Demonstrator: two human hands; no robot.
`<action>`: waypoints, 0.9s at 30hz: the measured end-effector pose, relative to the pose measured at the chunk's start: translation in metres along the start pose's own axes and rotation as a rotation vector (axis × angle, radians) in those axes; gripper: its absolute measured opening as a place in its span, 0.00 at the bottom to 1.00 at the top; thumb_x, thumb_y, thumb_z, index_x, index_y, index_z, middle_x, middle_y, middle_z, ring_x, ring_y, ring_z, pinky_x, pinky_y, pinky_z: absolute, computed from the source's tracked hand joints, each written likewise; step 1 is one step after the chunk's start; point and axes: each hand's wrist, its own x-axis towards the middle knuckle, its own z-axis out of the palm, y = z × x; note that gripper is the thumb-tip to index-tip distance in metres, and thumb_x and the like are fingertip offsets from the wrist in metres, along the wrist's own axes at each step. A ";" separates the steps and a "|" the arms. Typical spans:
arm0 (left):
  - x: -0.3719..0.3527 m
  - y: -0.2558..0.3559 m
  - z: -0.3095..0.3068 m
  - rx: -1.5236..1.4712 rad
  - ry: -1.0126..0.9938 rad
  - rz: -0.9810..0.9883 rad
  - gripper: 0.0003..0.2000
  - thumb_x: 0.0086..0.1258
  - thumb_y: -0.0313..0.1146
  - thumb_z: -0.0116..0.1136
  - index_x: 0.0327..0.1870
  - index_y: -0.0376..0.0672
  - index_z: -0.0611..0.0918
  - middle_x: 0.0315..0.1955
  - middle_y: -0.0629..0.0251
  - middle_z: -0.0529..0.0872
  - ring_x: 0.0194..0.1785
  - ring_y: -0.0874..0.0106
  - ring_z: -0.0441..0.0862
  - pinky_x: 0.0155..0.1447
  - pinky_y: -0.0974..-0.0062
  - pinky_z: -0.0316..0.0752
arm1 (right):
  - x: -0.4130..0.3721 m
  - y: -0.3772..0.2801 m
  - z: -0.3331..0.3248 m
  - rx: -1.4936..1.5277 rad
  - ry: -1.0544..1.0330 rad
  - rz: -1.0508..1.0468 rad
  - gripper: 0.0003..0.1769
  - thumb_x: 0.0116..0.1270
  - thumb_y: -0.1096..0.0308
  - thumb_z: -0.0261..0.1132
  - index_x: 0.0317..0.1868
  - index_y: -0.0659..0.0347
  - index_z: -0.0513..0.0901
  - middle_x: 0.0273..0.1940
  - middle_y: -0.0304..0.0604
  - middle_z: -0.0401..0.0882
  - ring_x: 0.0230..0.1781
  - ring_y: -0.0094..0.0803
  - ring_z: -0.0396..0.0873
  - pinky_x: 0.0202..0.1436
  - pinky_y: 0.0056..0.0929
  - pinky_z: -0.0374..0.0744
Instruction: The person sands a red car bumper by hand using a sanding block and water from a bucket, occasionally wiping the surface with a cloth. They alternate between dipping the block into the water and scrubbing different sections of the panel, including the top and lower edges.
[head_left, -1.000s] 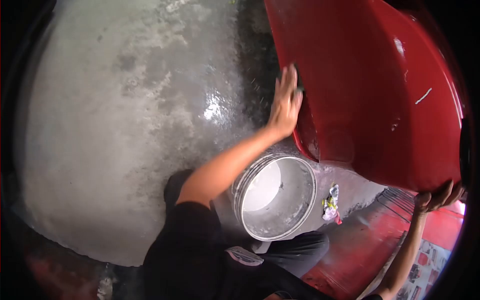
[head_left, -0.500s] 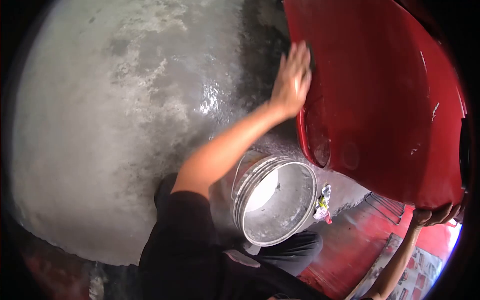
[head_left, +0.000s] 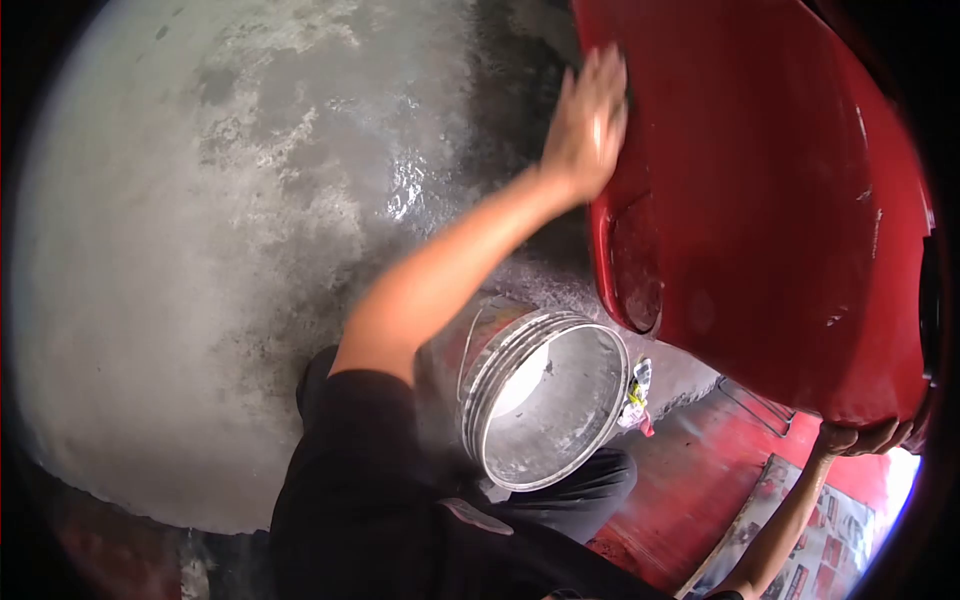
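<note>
A large curved red panel fills the right side, glossy, with small light marks near its right edge. My left hand lies on its left edge, above a recessed opening, fingers stretched out and slightly blurred. A thin dark sliver shows beside those fingertips; whether it is something under the hand is unclear. At the lower right, my right hand is wrapped round the panel's bottom edge, fingers partly hidden in shadow.
An open bucket with whitish residue inside stands between my body and the panel. Beside it lies a crumpled wrapper. Wet grey floor spreads to the left. A printed sheet and a thin metal rack are at the lower right.
My left hand has slid upward along the panel's left edge. My right hand still grips the bottom edge. The whole view has shifted slightly.
</note>
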 end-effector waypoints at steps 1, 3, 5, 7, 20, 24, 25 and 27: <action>0.048 -0.037 0.016 0.056 0.056 0.005 0.27 0.85 0.36 0.48 0.78 0.28 0.72 0.83 0.42 0.66 0.87 0.46 0.60 0.87 0.42 0.58 | 0.005 0.004 0.009 -0.087 0.152 -0.224 0.29 0.91 0.51 0.46 0.74 0.68 0.66 0.49 0.69 0.85 0.45 0.59 0.89 0.41 0.54 0.91; 0.113 -0.071 0.012 0.000 -0.077 -0.273 0.30 0.92 0.45 0.33 0.84 0.32 0.65 0.87 0.47 0.60 0.90 0.53 0.55 0.91 0.45 0.48 | -0.053 0.013 -0.035 0.122 -0.040 -0.017 0.36 0.89 0.44 0.40 0.75 0.70 0.70 0.63 0.67 0.78 0.61 0.62 0.80 0.59 0.59 0.82; 0.099 -0.060 0.024 0.018 -0.008 -0.315 0.30 0.92 0.44 0.35 0.84 0.31 0.65 0.87 0.46 0.60 0.90 0.54 0.54 0.91 0.45 0.48 | -0.059 0.018 -0.059 0.325 -0.260 0.197 0.44 0.88 0.38 0.35 0.75 0.72 0.74 0.76 0.66 0.72 0.76 0.64 0.71 0.77 0.64 0.73; 0.019 -0.010 0.007 0.064 -0.010 -0.062 0.28 0.85 0.37 0.50 0.79 0.27 0.72 0.83 0.42 0.66 0.88 0.46 0.58 0.86 0.40 0.58 | -0.026 -0.003 -0.041 0.295 -0.236 0.260 0.43 0.88 0.39 0.35 0.74 0.72 0.74 0.75 0.66 0.72 0.76 0.65 0.72 0.76 0.65 0.73; -0.067 0.048 -0.016 0.084 -0.083 -0.027 0.28 0.82 0.36 0.56 0.77 0.26 0.74 0.85 0.41 0.62 0.89 0.44 0.56 0.87 0.38 0.53 | -0.028 -0.003 -0.058 0.370 -0.367 0.374 0.43 0.90 0.38 0.33 0.75 0.70 0.73 0.79 0.66 0.66 0.80 0.60 0.66 0.81 0.63 0.68; -0.065 0.038 -0.013 0.079 -0.097 -0.001 0.28 0.84 0.33 0.53 0.81 0.29 0.71 0.85 0.42 0.63 0.89 0.45 0.57 0.88 0.39 0.50 | -0.013 -0.008 -0.060 0.403 -0.434 0.479 0.41 0.90 0.40 0.35 0.77 0.70 0.72 0.80 0.66 0.64 0.80 0.60 0.66 0.82 0.63 0.67; -0.026 0.028 -0.008 0.063 -0.030 -0.009 0.28 0.85 0.33 0.52 0.81 0.29 0.71 0.85 0.42 0.63 0.89 0.45 0.58 0.89 0.40 0.51 | -0.011 -0.010 -0.063 0.392 -0.447 0.493 0.41 0.90 0.41 0.35 0.78 0.69 0.72 0.80 0.66 0.64 0.80 0.60 0.66 0.82 0.63 0.67; -0.002 0.023 -0.007 0.053 -0.009 -0.056 0.27 0.86 0.33 0.50 0.81 0.29 0.70 0.86 0.43 0.62 0.89 0.46 0.58 0.89 0.42 0.52 | -0.004 -0.008 -0.066 0.389 -0.468 0.508 0.40 0.91 0.42 0.36 0.78 0.69 0.71 0.80 0.66 0.64 0.80 0.60 0.67 0.83 0.62 0.67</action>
